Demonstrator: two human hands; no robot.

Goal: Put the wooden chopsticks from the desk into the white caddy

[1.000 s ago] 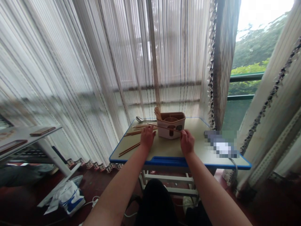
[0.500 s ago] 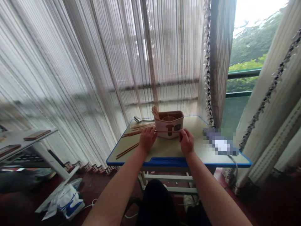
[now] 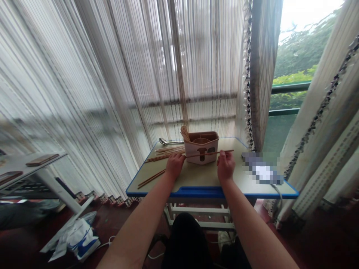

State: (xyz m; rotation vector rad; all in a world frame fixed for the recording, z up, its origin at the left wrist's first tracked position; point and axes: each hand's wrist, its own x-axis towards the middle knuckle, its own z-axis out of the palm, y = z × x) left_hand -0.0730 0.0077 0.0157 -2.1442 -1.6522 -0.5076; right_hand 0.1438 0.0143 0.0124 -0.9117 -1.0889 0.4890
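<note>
My right hand [image 3: 226, 166] is closed round a thin brown chopstick [image 3: 210, 153], whose right end sticks out past the fingers. At the other end, the closed fingers of my left hand [image 3: 175, 166] pinch the stick's tip. It runs nearly level in front of a white and brown utensil holder [image 3: 190, 152] with compartments. A bundle of light chopsticks [image 3: 184, 133] stands in the holder's left part. More light chopsticks [image 3: 168, 150] lie left of the holder, and dark brown ones [image 3: 151, 178] lie left of my left hand.
A metal slotted spoon [image 3: 163, 141] lies at the back of the blue-edged desk [image 3: 202, 179]. To the right is a blurred-out device [image 3: 262, 170] with a cable. Another table [image 3: 53, 164] stands left, near a white plastic bag [image 3: 81, 237] on the floor. Curtains hang behind.
My right hand has slid along the chopstick and turned upward, so the right end now shows beyond it and sits higher. My left hand has barely moved.
</note>
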